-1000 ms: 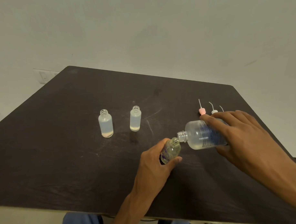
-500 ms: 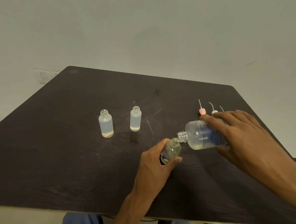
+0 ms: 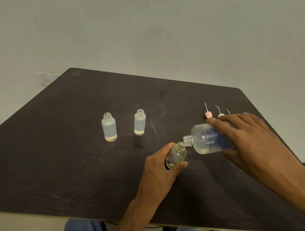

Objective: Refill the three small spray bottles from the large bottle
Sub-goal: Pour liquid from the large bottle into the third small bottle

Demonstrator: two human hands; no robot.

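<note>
Bottles [image 3: 109, 126] stand mid-table [image 3: 46, 153], well inside every edge.

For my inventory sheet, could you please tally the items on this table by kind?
Small bottles: 3
Large bottle: 1
Spray caps with tubes: 3, the third mostly hidden
Total: 7

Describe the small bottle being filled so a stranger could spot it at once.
On the dark table, look near the front edge, right of the two standing small bottles. The one being filled is tilted in the left hand, its mouth meeting the large bottle, and it alone is clear with a purple label.
</note>
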